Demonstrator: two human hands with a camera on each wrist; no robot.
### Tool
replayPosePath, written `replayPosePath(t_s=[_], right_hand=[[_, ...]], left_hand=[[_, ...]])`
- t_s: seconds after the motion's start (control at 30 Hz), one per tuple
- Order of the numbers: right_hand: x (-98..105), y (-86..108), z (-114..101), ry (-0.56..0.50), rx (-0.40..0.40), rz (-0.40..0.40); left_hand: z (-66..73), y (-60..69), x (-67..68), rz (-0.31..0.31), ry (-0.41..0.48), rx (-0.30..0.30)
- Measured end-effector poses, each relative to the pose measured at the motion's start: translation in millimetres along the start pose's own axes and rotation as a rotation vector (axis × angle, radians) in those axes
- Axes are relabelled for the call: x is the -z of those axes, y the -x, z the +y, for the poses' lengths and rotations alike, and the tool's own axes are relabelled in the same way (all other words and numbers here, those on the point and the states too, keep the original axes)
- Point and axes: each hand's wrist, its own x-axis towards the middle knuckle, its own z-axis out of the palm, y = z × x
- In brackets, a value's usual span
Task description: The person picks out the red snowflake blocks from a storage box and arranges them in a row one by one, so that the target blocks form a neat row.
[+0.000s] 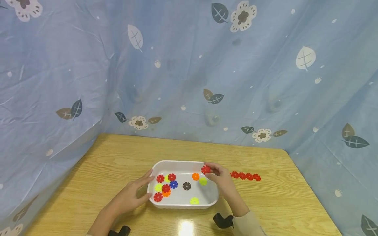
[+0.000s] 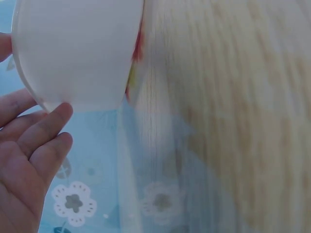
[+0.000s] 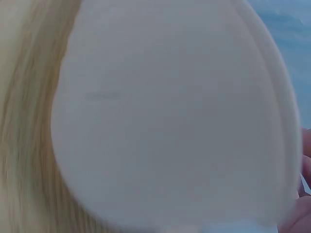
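In the head view a white tray (image 1: 177, 206) holds several flower-shaped discs, among them a blue disc (image 1: 173, 184), a dark disc (image 1: 186, 186) and a yellow-green disc (image 1: 194, 200). The left hand (image 1: 125, 198) rests its fingertips and thumb on the tray's left end; in the left wrist view the left hand (image 2: 29, 160) touches the tray wall (image 2: 77, 58). Over the tray's right end, the right hand (image 1: 222, 182) pinches a red disc (image 1: 205, 169). At the right wrist view's edge, the right hand (image 3: 300, 213) is partly visible beside the tray (image 3: 170, 116).
To the right of the tray a row of several red discs (image 1: 249, 177) lies on the wooden table (image 1: 283, 203), its left end hidden by the right hand. A blue patterned cloth (image 1: 183, 65) hangs behind the table and at both sides.
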Motion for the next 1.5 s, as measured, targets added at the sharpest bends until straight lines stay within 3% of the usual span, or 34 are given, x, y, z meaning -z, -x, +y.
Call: replayPosePath(t_s=[0.2,0.43,0.7,0.97,1.27,1.5], right_hand=[[33,6.2,11,0.033,-0.034,0.113],[60,10.0,33,0.025,-0.060,0.167],[76,11.0,57,0.108,-0.143,0.175],[77,12.8,71,0.179,-0.182,0.175],[77,15.0,85,0.443,-0.081,0.173],[75,19.3,83,0.520,-0.022,0.170]], left_hand=[[0.8,-0.7,-0.1,-0.009,0.009,-0.002],[1.2,0.4,-0.2,-0.001,0.009,-0.003],[2.4,1.2,-2.1,0.014,0.007,-0.016],[2.5,1.8,-2.3,0.010,0.017,-0.015],[3.3,4.4,-6.2,0.018,-0.001,-0.016],[4.6,5.0,-7.2,0.027,-0.009,-0.020]])
